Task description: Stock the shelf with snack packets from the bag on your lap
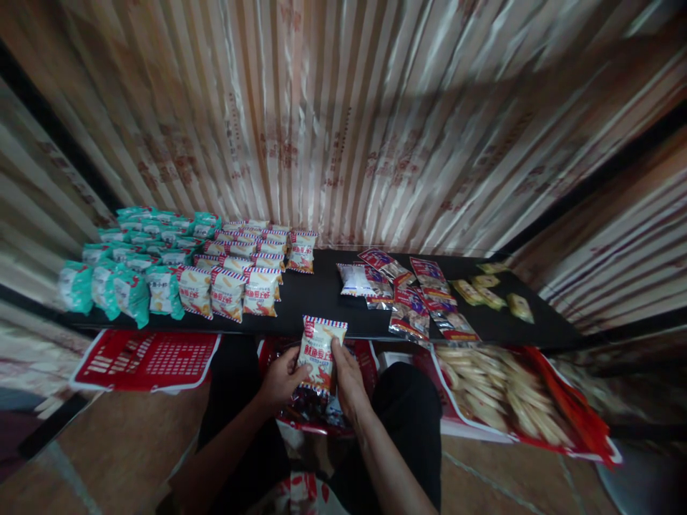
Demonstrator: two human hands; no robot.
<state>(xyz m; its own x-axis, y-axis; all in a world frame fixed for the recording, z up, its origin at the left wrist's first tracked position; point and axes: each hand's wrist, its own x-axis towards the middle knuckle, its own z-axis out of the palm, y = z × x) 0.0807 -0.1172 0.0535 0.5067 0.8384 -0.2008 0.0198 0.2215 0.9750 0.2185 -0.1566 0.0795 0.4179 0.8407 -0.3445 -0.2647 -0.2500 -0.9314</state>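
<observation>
Between my two hands I hold a snack bag (320,350), white and orange with a striped top edge and red lettering, upright just off the front edge of the black shelf (327,300). My left hand (283,375) grips its lower left side, and my right hand (348,373) holds its right side with the thumb on the front. Matching snack bags (227,293) stand in rows to the left, and a single one (301,252) stands at the end of the back row. Below my hands, a red basket (370,357) holds dark packets.
Teal snack bags (132,293) stand in rows at far left. Red-purple packets (411,311), a white packet (354,279) and small yellow-green packs (486,295) lie on the right. Under the shelf are a red basket (150,357) and a bag of pale packets (499,390). A curtain (322,129) hangs behind.
</observation>
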